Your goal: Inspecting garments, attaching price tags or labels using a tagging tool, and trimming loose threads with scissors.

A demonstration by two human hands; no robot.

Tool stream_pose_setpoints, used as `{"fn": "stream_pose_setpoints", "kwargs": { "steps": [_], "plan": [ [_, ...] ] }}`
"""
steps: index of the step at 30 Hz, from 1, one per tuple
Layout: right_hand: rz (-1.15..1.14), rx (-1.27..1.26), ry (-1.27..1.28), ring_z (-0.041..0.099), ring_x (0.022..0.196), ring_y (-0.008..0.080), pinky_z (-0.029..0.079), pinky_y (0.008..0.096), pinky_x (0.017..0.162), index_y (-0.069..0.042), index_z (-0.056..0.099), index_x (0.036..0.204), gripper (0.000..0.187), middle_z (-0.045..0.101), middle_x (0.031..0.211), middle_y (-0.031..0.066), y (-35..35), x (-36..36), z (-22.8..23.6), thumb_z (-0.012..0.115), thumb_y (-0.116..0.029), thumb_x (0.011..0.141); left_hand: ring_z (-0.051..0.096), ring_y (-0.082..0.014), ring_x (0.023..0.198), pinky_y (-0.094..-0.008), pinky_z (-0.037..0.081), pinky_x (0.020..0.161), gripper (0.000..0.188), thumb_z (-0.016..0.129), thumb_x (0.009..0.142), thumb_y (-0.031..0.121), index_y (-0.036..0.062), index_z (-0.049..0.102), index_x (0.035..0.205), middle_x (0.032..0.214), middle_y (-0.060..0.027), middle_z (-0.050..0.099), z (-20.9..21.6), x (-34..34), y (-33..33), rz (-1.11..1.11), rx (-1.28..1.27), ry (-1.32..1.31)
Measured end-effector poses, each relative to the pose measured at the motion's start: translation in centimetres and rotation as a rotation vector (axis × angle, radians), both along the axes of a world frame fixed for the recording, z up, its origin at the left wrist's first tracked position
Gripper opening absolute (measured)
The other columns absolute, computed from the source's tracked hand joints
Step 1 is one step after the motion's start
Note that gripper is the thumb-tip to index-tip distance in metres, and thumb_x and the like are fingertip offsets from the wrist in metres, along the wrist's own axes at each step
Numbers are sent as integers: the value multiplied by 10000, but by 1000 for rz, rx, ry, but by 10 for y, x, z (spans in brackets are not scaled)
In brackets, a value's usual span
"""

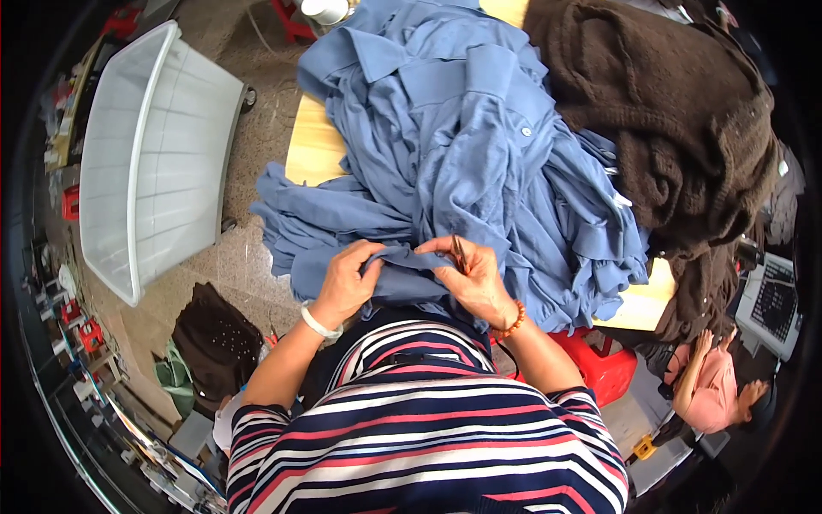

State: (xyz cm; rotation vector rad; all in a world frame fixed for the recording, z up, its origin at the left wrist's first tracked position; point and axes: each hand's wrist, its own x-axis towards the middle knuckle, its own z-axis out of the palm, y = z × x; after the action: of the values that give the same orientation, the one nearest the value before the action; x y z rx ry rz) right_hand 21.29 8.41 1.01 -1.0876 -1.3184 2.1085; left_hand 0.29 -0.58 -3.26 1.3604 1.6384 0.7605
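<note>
A heap of blue collared shirts [467,171] covers the table in front of me, with a pale button showing on one placket. Close to my body, my left hand [344,281] pinches the edge of a blue shirt between thumb and fingers. A short way to the right, my right hand [473,278] grips the same stretch of fabric. Tucked in that hand is a small, slim metal tool [459,252]; its kind cannot be made out. Fabric between the two hands is drawn up and folded, and its lower part drapes toward my lap.
Dark brown knitted garments [659,111] are piled right of the shirts on the wooden table [310,146]. A white wheeled bin [184,154] stands on the left, a dark garment [214,347] below it. A red stool [599,368] and a person in pink [712,390] are at right.
</note>
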Motion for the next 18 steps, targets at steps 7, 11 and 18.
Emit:
{"fn": "stream_pose_setpoints", "kwargs": {
  "steps": [7,11,18],
  "plan": [
    [282,370,-524,550,671,187,439,298,636,3,640,953,202,589,745,75,39,36,8,663,-82,770,612,-105,884,-256,487,838,174,608,909,98,38,608,1072,975,-28,649,15,-31,3,507,-229,-1110],
    [223,510,-496,587,737,338,459,370,674,-14,609,906,203,580,785,132,14,46,-18,677,-105,737,611,-235,1052,-380,464,973,222,582,915,110,21,606,1117,1119,-96,644,-3,-38,-1,670,-284,-1290],
    [-64,-200,-118,368,637,-18,293,186,557,-41,617,947,101,475,727,-102,10,49,-2,591,-138,941,600,-253,1084,-396,456,986,245,569,918,118,17,596,1140,1168,-112,626,-5,-36,-6,726,-252,-1296]
  ]
}}
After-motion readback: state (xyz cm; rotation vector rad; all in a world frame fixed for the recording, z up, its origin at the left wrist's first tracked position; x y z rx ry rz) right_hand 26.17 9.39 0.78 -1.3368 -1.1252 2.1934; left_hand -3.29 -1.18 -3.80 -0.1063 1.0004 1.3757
